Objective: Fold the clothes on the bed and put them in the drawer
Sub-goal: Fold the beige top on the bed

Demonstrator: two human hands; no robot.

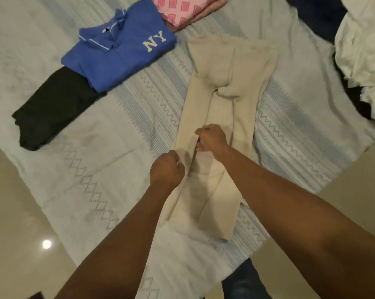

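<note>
Trousers run lengthwise up the bed, waist farthest. Left hand and right hand each have a tight grip pinching one leg, with the right higher up.

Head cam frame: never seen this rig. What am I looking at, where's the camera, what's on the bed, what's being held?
No machine here: the two grips are a person's bare hands. There is one picture, from a wide-angle camera worn on the head, looking forward and down, so both forearms reach in from the bottom edge. The left grip and the right grip each pinch the cloth of the beige trousers, which lie spread lengthwise on the patterned bedsheet. To the left lies a folded blue shirt marked NY, overlapping a folded black garment. Past the shirt is a pink patterned cloth. Crumpled white fabric sits at the right edge. No drawer is in view.
</note>
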